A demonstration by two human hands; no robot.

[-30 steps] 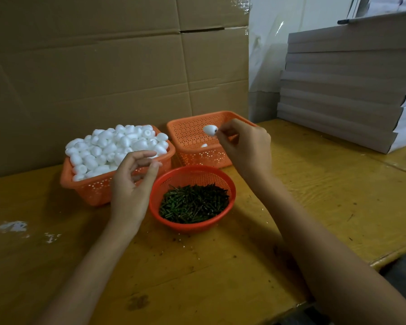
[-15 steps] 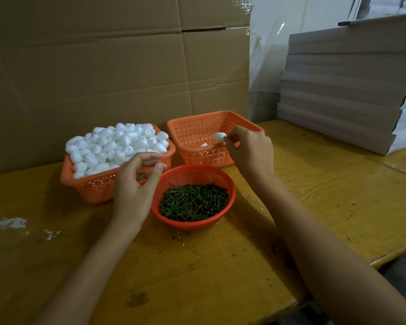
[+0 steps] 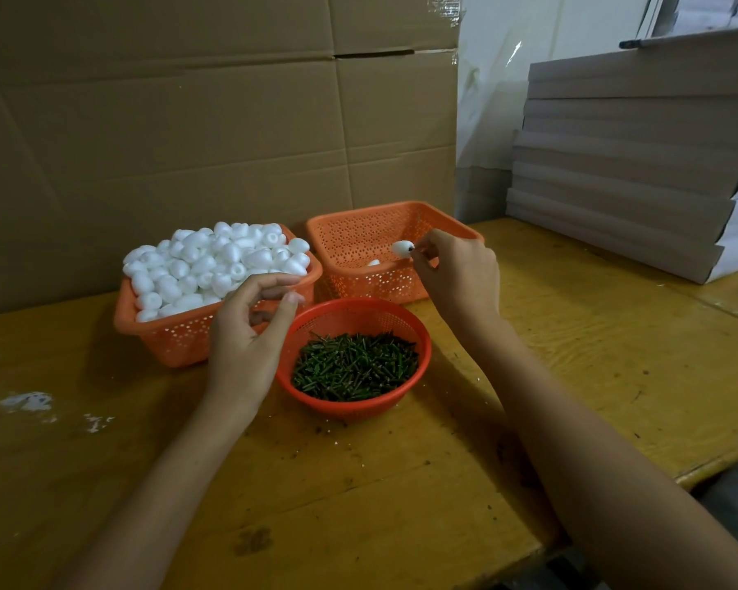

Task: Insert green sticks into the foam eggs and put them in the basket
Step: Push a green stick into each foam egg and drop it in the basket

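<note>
Right hand [image 3: 454,272] is raised over the near rim of the rear orange basket [image 3: 350,244], thumb and fingertips pinching a foam egg [image 3: 400,248] by the dark stub at its end. The egg juts out past the fingertips, above the basket's inside and clear of its floor. One other egg [image 3: 373,262] lies below it in there. Left hand [image 3: 248,334] hovers with fingers loosely curved, thumb apart, gripping nothing as far as can be seen. Just beyond its fingertips sits the heaped basket [image 3: 167,338] of loose eggs [image 3: 214,261], and just beside its thumb the red bowl [image 3: 422,334] of green sticks [image 3: 354,364]. Risks, as judged: the egg looks very light, so a careless drop may bounce it off the rim onto the bench [image 3: 571,334]. A shallow stick could pull out of the foam in the pinch. The pile stands above its rim, and a hasty left-hand reach could roll eggs off.
</note>
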